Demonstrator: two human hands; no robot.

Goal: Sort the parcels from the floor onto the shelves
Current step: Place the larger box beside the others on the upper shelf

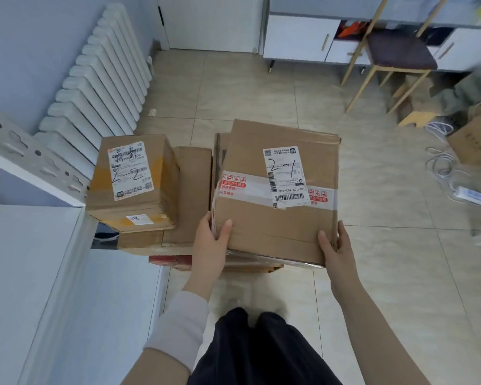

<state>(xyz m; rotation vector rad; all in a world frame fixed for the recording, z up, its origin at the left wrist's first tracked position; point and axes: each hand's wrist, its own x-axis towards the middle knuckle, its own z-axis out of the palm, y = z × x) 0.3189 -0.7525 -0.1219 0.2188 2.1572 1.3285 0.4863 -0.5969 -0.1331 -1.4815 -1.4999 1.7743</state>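
A large flat cardboard parcel [264,218] with a white label marked "2-1" and red-printed tape lies on top of a floor stack. My left hand [211,240] grips its near left corner and my right hand [336,251] grips its near right corner. To the left, a smaller taller parcel [134,184] labelled "2-2" rests on a flat brown box [189,190]. More flattened boxes [178,261], one red, show beneath the stack.
A white metal shelf [31,162] stands at the left, with a white radiator [100,79] behind it. A chair [395,56] and a white cabinet [297,37] stand at the back right. Cables with a power strip [469,195] and a cardboard box [475,140] lie on the right floor.
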